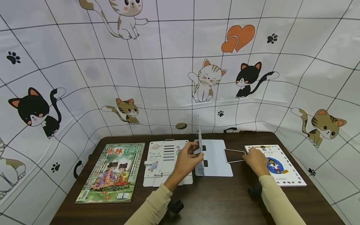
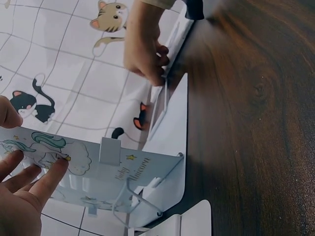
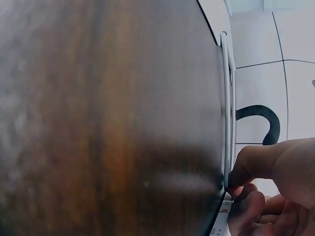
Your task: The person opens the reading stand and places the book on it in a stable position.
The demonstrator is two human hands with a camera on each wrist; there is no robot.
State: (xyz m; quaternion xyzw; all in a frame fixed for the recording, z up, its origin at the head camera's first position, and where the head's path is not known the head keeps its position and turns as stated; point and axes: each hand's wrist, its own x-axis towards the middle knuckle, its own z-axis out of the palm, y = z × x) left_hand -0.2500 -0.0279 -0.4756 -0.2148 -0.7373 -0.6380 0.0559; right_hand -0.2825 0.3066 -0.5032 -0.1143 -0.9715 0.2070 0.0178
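1. Cream sleeves (image 1: pixel 150 206) lie nearest me.
2. My left hand (image 1: pixel 185 159) pinches the upright panel (image 2: pixel 103 169) of the book stand (image 1: pixel 217 159) on the tabletop (image 1: pixel 213 200).
3. My right hand (image 1: pixel 256 161) apparently pinches its wire loop (image 1: pixel 236 161).

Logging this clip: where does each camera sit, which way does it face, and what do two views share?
Head: worn on the head, facing forward and down over the table; left hand, right hand and sleeves show.
Left wrist: on that wrist, facing the book stand; left hand close, right hand beyond.
Right wrist: on that wrist, facing the wire loop; only the right hand shows.
Shared: head and left wrist both show the book stand and both hands.
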